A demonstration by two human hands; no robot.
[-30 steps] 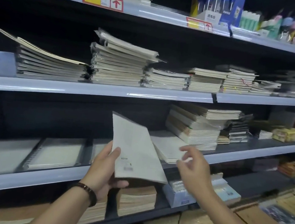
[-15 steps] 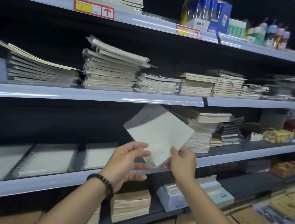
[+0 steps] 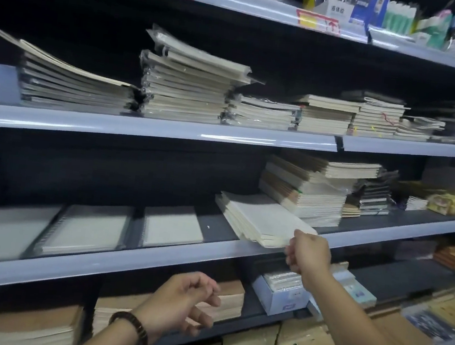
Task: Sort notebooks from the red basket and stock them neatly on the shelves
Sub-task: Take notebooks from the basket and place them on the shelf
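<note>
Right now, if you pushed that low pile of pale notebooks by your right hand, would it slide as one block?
Probably not: the pile is fanned, so its thin notebooks would likely slip over each other. Its front corner sits at the shelf edge by the right hand, so a pull might tip it off.

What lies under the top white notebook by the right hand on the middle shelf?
Under the top white notebook, a short stack of similar pale notebooks shows only its edges, resting on the dark shelf. Their covers are hidden beneath it.
</note>
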